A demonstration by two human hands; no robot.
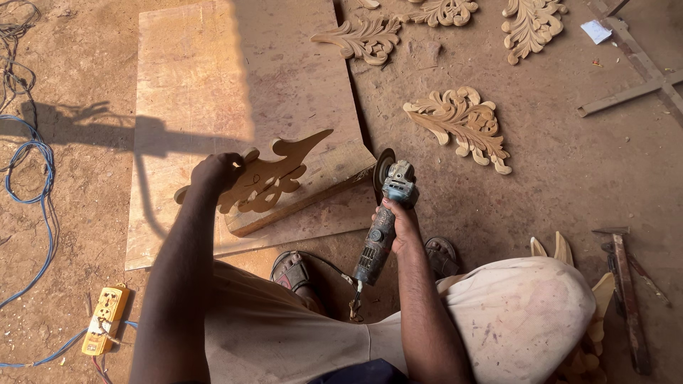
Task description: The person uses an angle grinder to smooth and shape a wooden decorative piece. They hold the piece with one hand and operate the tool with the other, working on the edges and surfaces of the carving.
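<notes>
My left hand (215, 173) grips a flat scroll-cut wooden ornament (274, 176) by its left end and holds it above a small wooden block (313, 186). The ornament's pointed tip faces up and right. My right hand (400, 222) is closed around the body of an angle grinder (383, 222). The grinder's disc (382, 171) stands just right of the block's end, apart from the ornament. Its cable hangs down between my knees.
A large plywood sheet (213, 78) lies on the dirt floor under the block. Carved leaf ornaments (464, 124) lie at the top and right. A yellow power strip (104, 318) and blue cable (32, 206) are at left; a hammer (626, 291) at right.
</notes>
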